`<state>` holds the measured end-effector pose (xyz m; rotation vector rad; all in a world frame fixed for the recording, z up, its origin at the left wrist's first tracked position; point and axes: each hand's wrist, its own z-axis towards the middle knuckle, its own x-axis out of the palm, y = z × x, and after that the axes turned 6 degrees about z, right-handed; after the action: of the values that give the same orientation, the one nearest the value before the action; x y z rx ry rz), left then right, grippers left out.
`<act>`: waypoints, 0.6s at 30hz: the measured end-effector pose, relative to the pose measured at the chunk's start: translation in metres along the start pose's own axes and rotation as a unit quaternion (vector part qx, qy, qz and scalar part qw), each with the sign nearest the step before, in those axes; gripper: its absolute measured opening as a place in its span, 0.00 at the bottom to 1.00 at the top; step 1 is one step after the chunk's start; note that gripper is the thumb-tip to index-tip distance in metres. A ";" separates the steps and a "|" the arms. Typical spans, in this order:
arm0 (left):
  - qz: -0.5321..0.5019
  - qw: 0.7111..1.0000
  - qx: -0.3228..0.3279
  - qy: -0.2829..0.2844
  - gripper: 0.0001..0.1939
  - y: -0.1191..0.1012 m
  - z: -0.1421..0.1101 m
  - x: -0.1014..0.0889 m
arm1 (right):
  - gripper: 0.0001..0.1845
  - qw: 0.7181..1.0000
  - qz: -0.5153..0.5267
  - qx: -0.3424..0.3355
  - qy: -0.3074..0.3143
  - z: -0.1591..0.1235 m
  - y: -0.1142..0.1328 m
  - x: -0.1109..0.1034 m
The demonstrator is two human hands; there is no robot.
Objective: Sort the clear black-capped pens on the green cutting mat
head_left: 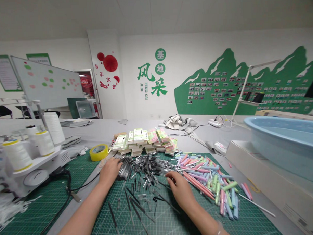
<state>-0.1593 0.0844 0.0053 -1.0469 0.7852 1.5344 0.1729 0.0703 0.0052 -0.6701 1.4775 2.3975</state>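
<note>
My left hand (110, 171) is at the left end of a heap of dark, slim pens or refills (148, 165), its curved fingers touching a closely packed bunch (125, 167). Its fingertips are partly hidden. To the right of the heap, my right hand (180, 188) has curled fingers; whatever may be between them is too small to make out. Loose black and grey sticks (134, 209) lie scattered on the green cutting mat (165, 223) between my forearms. Pink, blue, green and purple tubes (212, 177) are piled beside my right hand.
Small boxes (140, 137) are stacked behind the heap, beside a yellow tape roll (99, 152). A sewing machine with thread cones (17, 155) stands left. On the right, a large blue basin (287, 133) rests on a white box (274, 185). Crumpled cloth (181, 122) lies behind.
</note>
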 end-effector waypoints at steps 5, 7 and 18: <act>-0.014 1.000 -0.011 0.008 0.15 -0.002 -0.001 -0.003 | 0.13 0.996 -0.084 -0.012 0.028 -0.001 -0.001 -0.001; -0.022 1.000 -0.007 -0.002 0.14 -0.006 -0.002 -0.010 | 0.14 0.993 -0.116 -0.015 0.030 -0.001 -0.003 -0.001; -0.161 0.936 0.208 0.236 0.06 -0.033 -0.010 -0.037 | 0.17 0.968 -0.248 -0.026 0.027 0.002 -0.014 0.000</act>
<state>-0.1232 0.0672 0.0369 -1.1628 1.1454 0.7936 0.1780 0.0780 -0.0049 -0.9905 1.0997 2.0461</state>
